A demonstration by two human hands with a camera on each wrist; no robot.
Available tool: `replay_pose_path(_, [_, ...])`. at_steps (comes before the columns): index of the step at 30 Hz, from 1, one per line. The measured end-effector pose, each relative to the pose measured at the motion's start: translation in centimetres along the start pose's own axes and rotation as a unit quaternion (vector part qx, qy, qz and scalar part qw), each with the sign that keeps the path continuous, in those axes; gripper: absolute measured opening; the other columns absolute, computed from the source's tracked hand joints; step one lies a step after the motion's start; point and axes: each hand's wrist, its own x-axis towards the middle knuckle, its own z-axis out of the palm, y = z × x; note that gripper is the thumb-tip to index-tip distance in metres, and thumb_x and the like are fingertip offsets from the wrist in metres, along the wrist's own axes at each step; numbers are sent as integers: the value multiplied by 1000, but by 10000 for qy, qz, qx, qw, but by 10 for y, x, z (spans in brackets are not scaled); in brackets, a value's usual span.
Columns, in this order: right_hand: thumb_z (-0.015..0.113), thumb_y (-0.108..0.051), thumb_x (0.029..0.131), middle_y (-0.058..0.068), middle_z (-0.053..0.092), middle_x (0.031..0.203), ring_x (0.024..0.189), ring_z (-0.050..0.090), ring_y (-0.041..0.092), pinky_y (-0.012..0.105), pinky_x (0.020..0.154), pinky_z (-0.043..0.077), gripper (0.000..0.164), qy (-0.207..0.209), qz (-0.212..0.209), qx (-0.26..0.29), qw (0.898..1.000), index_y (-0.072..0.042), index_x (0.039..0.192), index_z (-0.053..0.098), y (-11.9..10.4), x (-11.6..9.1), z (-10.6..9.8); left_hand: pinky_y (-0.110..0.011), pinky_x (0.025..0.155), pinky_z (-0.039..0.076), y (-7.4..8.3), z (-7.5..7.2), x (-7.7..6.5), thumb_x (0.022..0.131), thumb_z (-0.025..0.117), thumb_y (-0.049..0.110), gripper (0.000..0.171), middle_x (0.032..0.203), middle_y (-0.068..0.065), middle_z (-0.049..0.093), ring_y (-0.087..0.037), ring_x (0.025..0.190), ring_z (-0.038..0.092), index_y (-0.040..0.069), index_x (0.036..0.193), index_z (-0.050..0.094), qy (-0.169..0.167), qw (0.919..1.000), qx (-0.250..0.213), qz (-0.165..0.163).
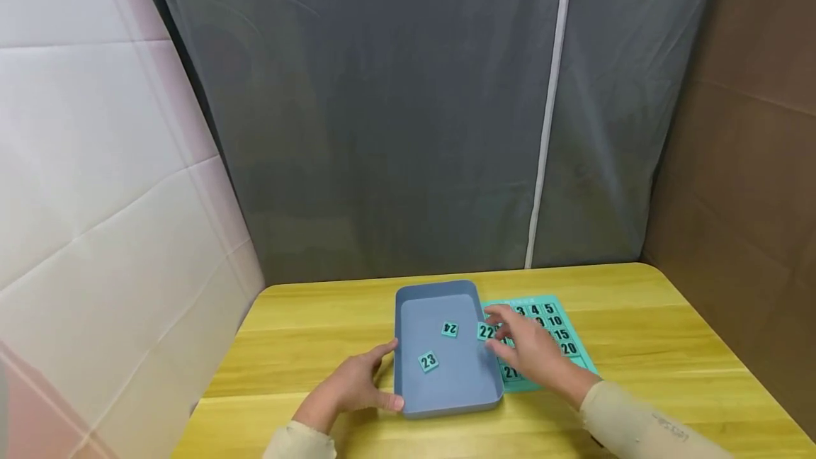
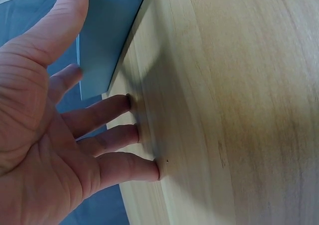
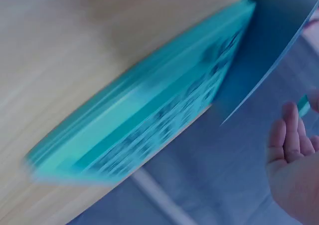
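A blue-grey tray (image 1: 449, 397) lies on the table, with number tile 23 (image 1: 428, 361) and number tile 24 (image 1: 450, 329) loose in it. Tile 24 looks upside down. My right hand (image 1: 532, 349) pinches number tile 22 (image 1: 485, 331) above the tray's right wall; in the right wrist view the tile (image 3: 303, 106) shows as a teal sliver at the fingertips. Thumb and index finger of my left hand (image 1: 357, 381) touch the tray's left wall, the other fingers extended to the tabletop. Partly hidden under my right hand is the teal number board (image 1: 583, 361), with several tiles in rows.
Yellow wood-grain table (image 1: 306, 324) beneath everything. A grey curtain (image 1: 395, 126) stands behind it, a white sheet (image 1: 115, 161) on the left and a brown panel (image 1: 739, 183) on the right. The board adjoins the tray's right side.
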Motion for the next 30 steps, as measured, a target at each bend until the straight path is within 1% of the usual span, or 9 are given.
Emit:
replay_pose_path(1, [77,-19,87,-5,72,112,83,65,-1,25,74,57,53,-54,92,9,9999,-17,133,52,7,-3,-8,-59,108,41,1,0,0,60,88,52,113,149,-24,47,-44,135,48,23,155,34,-1,10000,11,7])
replay_pose_path(4, [78,-15,86,-2,73,108,82,64,0,26,74,57,52,-352,83,-88,9993,-13,131,53,33,-15,-23,-59,109,41,2,-1,-2,61,88,51,112,149,-24,47,-44,136,47,24,155,34,-5,10000,14,-27])
replay_pose_path(6, [77,-15,86,-2,73,108,83,65,2,26,73,57,52,-677,43,-210,9975,-11,132,53,47,-24,-28,-59,109,41,2,-2,-2,61,88,51,111,149,-23,47,-43,136,47,25,155,34,-5,10000,27,-48])
replay_pose_path(9, [77,-17,86,-5,73,108,84,65,2,26,72,56,53,-1052,-107,-536,9929,-11,134,52,58,-36,-29,-59,109,41,1,-3,-3,61,89,50,111,149,-23,47,-43,136,47,25,155,35,20,10000,21,-51])
replay_pose_path(13, [77,-19,86,-7,72,108,83,63,0,27,72,56,55,-1246,-248,-818,9885,-12,134,52,62,-43,-27,-59,109,40,1,-2,-4,61,89,50,111,149,-24,47,-43,136,47,24,155,35,14,10000,-6,-46])
replay_pose_path(18, [76,-17,87,-5,72,109,83,65,1,26,72,56,51,-1456,-270,-723,9863,-11,133,54,61,-43,-24,-58,109,42,-1,2,-6,62,88,50,111,147,-25,49,-44,134,50,20,155,35,24,9999,61,127])
replay_pose_path(21, [76,-16,87,-3,72,109,83,66,2,26,72,57,48,-1523,-308,-632,9858,-10,131,56,59,-43,-22,-58,108,42,0,4,-7,62,88,50,111,147,-25,49,-43,134,50,20,155,35,21,9999,73,129])
replay_pose_path(27, [73,-17,89,-4,72,108,82,65,-1,26,72,57,41,-1426,-238,-598,9877,-11,127,59,58,-44,-19,-59,109,41,1,5,-8,61,88,51,111,148,-24,49,-43,135,49,22,155,35,-4,10000,-17,-13])
replay_pose_path(30, [72,-14,90,-5,73,103,81,67,0,25,72,58,36,-1270,-369,-620,9893,-12,125,61,59,-46,-17,-59,108,42,1,5,-9,61,88,51,111,147,-24,49,-42,135,49,23,155,35,2,10000,-3,2])
